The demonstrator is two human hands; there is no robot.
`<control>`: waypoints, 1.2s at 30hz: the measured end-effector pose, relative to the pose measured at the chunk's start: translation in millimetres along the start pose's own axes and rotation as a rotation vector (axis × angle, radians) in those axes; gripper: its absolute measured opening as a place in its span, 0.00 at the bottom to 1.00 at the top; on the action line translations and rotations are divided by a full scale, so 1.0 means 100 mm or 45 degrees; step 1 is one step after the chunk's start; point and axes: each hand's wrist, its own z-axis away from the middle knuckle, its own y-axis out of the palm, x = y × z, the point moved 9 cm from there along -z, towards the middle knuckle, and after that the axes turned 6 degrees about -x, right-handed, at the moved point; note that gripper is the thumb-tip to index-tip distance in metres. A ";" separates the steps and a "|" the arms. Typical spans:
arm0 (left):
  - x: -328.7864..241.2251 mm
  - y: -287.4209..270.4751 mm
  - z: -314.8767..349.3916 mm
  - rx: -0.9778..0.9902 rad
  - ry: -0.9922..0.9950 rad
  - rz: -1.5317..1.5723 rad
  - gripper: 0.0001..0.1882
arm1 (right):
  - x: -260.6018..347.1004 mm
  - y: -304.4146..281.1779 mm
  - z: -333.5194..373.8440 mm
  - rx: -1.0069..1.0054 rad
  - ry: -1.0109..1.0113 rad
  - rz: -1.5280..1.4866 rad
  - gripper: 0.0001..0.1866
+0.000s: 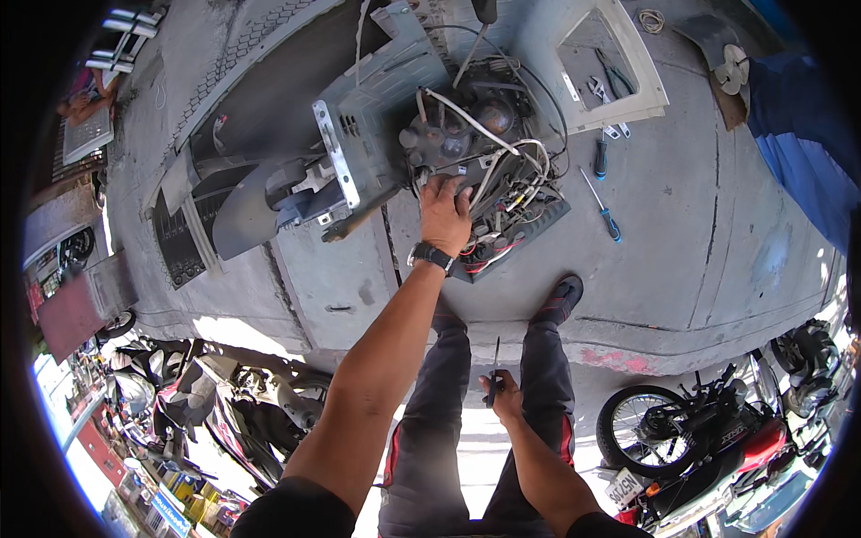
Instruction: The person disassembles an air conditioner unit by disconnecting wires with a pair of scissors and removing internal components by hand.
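My left hand [444, 215], with a dark watch at the wrist, reaches into an opened machine that looks like an air conditioner's outdoor unit [341, 170]. Its fingers are bent down at the near end of the inner parts, beside a wiring box [516, 233] full of loose wires; what lies under them is partly hidden. Beyond the fingertips are a round, dark compressor [493, 114] and pipes. Low between my legs, my right hand [507, 399] is closed around the handle of a screwdriver [497, 359], its thin shaft pointing away from me.
Right of the machine, two screwdrivers, one near [610, 224] and one farther [600, 160], lie on concrete with pliers [614, 76] and an adjustable wrench [598, 90]. A fan blade [238, 211] stands left. Motorcycles stand behind, one right [682, 430]. Blue cloth [798, 134] hangs far right.
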 end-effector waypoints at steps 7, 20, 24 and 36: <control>-0.41 -0.48 0.20 -0.166 0.213 0.038 0.13 | -0.19 0.02 -0.13 0.037 -0.039 -0.093 0.22; 0.18 0.72 0.37 0.330 -0.119 0.042 0.10 | 0.19 -0.19 -0.03 0.064 0.001 -0.253 0.19; 0.16 0.99 0.18 0.379 -0.140 -0.121 0.11 | 0.18 -0.27 -0.03 0.043 0.014 -0.309 0.20; 0.76 0.90 1.65 0.752 -0.519 -0.680 0.37 | 0.03 -0.08 -0.03 -0.121 0.050 -0.565 0.21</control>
